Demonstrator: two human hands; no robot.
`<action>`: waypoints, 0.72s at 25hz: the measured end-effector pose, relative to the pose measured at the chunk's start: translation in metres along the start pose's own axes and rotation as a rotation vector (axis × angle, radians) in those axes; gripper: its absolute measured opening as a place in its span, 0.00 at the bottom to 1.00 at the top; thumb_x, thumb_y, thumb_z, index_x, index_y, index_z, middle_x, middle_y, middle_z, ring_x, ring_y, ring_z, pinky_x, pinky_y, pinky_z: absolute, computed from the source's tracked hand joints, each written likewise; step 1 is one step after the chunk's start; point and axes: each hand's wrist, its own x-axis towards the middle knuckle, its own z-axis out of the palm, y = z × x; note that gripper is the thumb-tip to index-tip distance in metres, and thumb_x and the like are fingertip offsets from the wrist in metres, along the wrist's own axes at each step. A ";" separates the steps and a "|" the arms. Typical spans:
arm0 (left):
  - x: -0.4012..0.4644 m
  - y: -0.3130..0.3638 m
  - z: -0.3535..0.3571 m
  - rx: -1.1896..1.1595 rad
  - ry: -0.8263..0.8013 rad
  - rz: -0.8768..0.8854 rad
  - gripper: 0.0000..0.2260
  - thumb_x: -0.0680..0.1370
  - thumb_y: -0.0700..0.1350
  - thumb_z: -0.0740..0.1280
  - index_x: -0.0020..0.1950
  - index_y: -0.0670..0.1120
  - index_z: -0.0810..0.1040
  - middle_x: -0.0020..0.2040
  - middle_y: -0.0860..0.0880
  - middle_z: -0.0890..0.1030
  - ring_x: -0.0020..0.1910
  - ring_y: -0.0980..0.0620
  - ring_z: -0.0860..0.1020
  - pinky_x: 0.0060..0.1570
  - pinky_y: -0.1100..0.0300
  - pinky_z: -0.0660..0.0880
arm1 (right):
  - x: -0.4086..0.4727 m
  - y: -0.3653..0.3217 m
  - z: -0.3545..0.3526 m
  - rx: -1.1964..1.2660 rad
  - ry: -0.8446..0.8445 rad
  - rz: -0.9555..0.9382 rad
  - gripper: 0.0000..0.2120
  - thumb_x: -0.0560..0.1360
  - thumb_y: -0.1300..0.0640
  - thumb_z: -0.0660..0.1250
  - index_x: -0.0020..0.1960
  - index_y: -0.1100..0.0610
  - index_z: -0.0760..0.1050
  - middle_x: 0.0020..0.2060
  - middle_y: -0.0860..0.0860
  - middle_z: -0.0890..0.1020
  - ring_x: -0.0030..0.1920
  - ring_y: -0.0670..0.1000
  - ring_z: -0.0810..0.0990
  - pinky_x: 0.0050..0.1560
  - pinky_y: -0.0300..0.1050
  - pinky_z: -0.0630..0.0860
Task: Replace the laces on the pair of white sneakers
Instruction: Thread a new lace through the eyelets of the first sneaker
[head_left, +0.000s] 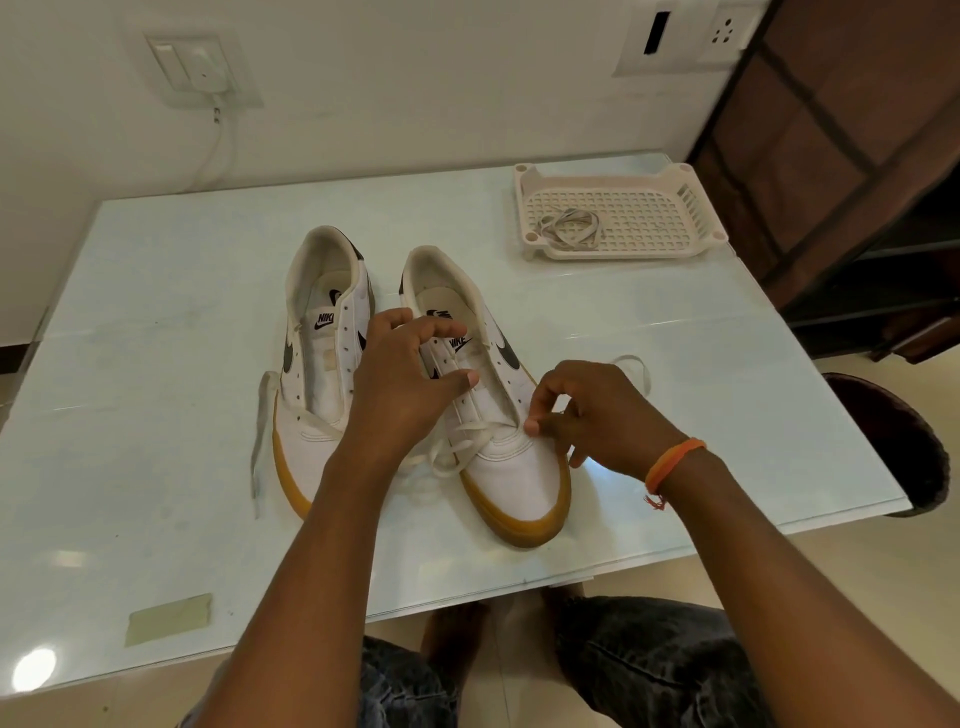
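Two white sneakers with gum soles stand side by side on the pale table, toes toward me. The left sneaker (322, 364) has a lace (262, 426) only through its lowest eyelets, one end trailing off its left side. The right sneaker (509, 457) has a white lace (462, 441) crossing its lowest eyelets. My left hand (405, 379) hovers over the right sneaker's tongue, fingers spread and holding nothing. My right hand (597, 415) pinches that lace at the sneaker's right eyelet row; the lace end (636, 366) loops behind the hand.
A white perforated plastic tray (670, 218) at the back right of the table (156, 322) holds another coiled lace (569, 228). A strip of tape (169, 618) lies near the front left edge. A dark round stool (893, 441) stands off the table's right edge.
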 end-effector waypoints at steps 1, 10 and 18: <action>0.000 0.001 0.000 0.000 -0.001 0.003 0.21 0.67 0.46 0.79 0.56 0.61 0.78 0.64 0.56 0.64 0.67 0.51 0.71 0.64 0.48 0.73 | 0.001 0.002 -0.001 0.012 -0.002 0.021 0.05 0.73 0.59 0.73 0.44 0.59 0.78 0.41 0.50 0.79 0.32 0.51 0.82 0.30 0.43 0.81; -0.007 0.010 0.001 0.016 -0.011 -0.137 0.41 0.71 0.49 0.77 0.77 0.50 0.57 0.74 0.48 0.62 0.71 0.48 0.66 0.68 0.53 0.67 | -0.003 0.031 -0.035 0.097 0.217 0.204 0.06 0.75 0.59 0.71 0.50 0.59 0.78 0.47 0.53 0.80 0.33 0.51 0.84 0.30 0.44 0.81; -0.049 0.012 -0.007 0.084 -0.281 -0.357 0.11 0.76 0.52 0.71 0.43 0.45 0.83 0.39 0.49 0.85 0.38 0.54 0.81 0.41 0.61 0.73 | -0.001 0.009 -0.005 0.061 0.038 0.040 0.04 0.72 0.61 0.74 0.42 0.55 0.80 0.42 0.50 0.80 0.34 0.52 0.83 0.32 0.43 0.80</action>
